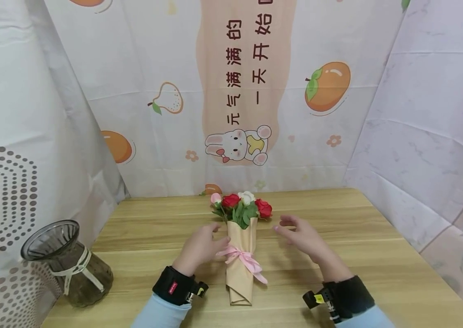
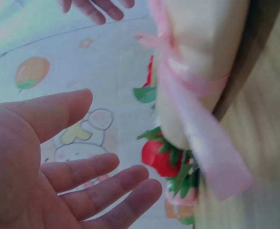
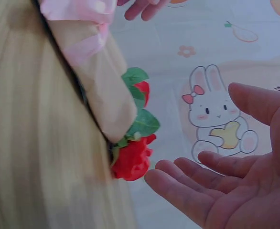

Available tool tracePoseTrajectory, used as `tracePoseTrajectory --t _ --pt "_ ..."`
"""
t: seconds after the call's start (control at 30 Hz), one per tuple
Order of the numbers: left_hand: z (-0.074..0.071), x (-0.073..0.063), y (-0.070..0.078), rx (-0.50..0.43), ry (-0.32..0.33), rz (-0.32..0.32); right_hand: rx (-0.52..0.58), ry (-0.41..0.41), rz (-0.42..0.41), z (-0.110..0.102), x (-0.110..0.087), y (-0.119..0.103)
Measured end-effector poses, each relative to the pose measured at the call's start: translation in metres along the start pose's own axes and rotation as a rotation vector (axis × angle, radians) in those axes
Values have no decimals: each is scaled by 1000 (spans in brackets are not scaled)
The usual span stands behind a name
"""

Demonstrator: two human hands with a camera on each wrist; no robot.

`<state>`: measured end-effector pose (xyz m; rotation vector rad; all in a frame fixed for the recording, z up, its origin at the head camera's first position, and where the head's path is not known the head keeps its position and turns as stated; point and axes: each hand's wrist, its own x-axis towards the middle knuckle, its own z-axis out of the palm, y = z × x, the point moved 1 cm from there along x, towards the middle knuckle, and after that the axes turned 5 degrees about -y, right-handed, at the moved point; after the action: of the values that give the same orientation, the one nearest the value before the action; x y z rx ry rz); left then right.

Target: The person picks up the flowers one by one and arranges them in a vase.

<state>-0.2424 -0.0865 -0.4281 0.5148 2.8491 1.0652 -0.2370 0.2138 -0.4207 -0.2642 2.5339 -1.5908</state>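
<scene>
A bouquet wrapped in tan paper lies on the wooden table, its flowers pointing to the back. Red roses, a white flower and a pink bud show above green leaves. Around the paper runs a pink ribbon tied in a bow. My left hand is just left of the wrapping, fingers spread and holding nothing in the left wrist view. On the other side, my right hand is apart from the bouquet, palm facing it, with loosely bent fingers and nothing in them.
A dark glass vase with a flared rim and a pale cord tied at its neck stands at the table's left edge. A printed cloth hangs behind the wooden table, with more cloth at both sides.
</scene>
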Motion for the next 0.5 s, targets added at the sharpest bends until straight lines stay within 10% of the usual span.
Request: tracePoseTrajectory --t 0.5 --pt "-16 -13 12 82 13 106 -106 -17 -153 -5 -12 -19"
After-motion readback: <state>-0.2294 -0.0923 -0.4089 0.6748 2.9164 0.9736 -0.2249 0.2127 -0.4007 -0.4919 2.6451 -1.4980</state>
